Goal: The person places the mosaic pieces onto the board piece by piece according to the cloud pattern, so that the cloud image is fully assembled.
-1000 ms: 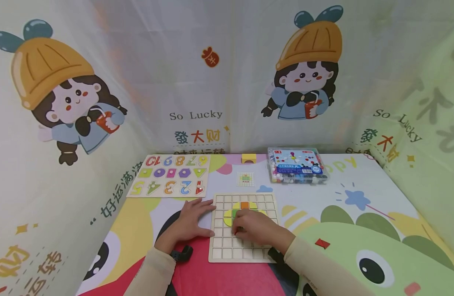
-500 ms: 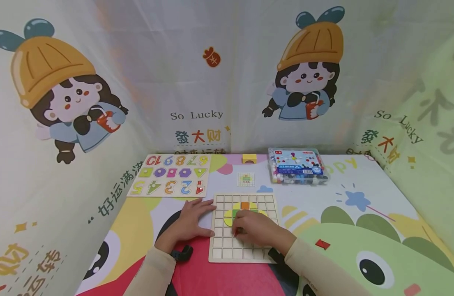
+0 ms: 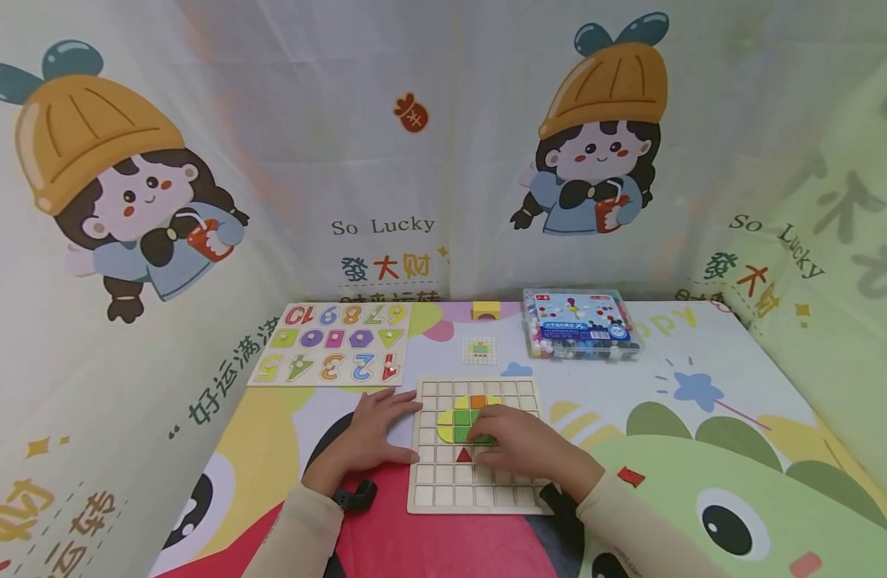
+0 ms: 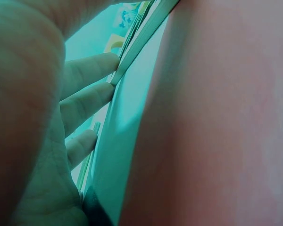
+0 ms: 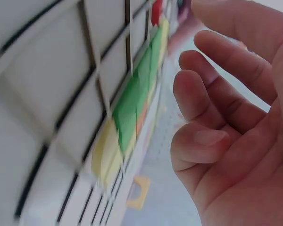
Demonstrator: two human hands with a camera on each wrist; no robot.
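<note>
The wooden grid board (image 3: 475, 441) is lying flat on the cartoon-printed mat (image 3: 703, 449), directly in front of the person, and it is serving as the landmark here. Inside its cells, yellow, green and orange tiles (image 3: 463, 417) are forming a rounded shape near the far middle, and a red triangle tile (image 3: 463, 455) is sitting alone in a cell just nearer than that shape.

The right hand (image 3: 518, 445) is hovering over the board's middle, just right of the red triangle; in the right wrist view its fingers (image 5: 203, 94) are loosely curled and holding nothing. The left hand (image 3: 371, 433) is lying flat with straight fingers against the board's left edge, steadying it. Placing tiles well is, in my judgement, calling for that bracing and for squaring each piece to its cell before pressing.

Beyond the board's far edge a small pattern card (image 3: 479, 350) is lying. Far right of the board, a clear plastic box (image 3: 582, 323) is holding what are probably small coloured pegs, though they are too small to tell. Far left is lying a number puzzle board (image 3: 335, 353), its digits and shapes seated in their recesses. A yellow arch block (image 3: 486, 309) is standing behind the card.
</note>
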